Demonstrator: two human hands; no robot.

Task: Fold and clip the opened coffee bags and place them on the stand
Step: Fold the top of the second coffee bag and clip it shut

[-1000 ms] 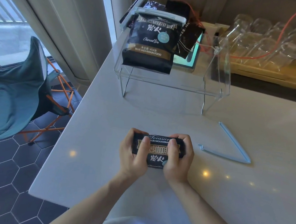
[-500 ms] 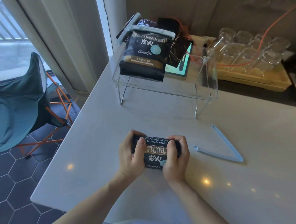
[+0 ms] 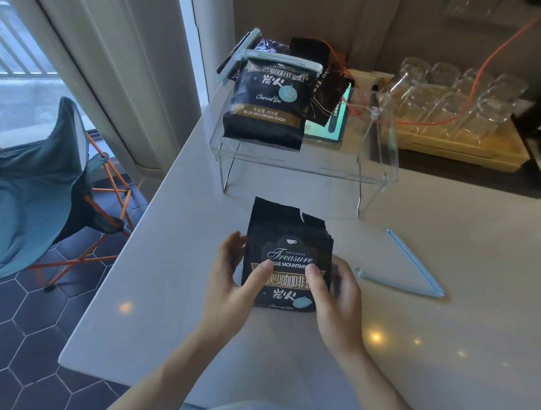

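Note:
A black coffee bag [image 3: 287, 241] with a torn, open top stands unfolded on the white counter in front of me. My left hand [image 3: 236, 287] grips its left side with the thumb on the front. On its right side sits my right hand [image 3: 336, 300], thumb also on the front. An open light-blue sealing clip [image 3: 408, 272] lies on the counter to the right of the bag. Behind stands a clear acrylic stand [image 3: 310, 170] bearing a clipped coffee bag [image 3: 268, 100] at its left, with another clipped bag [image 3: 267, 46] behind that one.
The white counter [image 3: 428, 360] ends at a left edge, with a teal folding chair [image 3: 37, 185] on the tiled floor below. A wooden tray of upturned glasses [image 3: 455, 102] and an orange cable [image 3: 483, 66] sit at the back right. A tablet [image 3: 332, 126] lies behind the stand.
The bag's top, folded down low between my hands before, now stands up unfolded and tall. My hands have spread slightly to the bag's sides.

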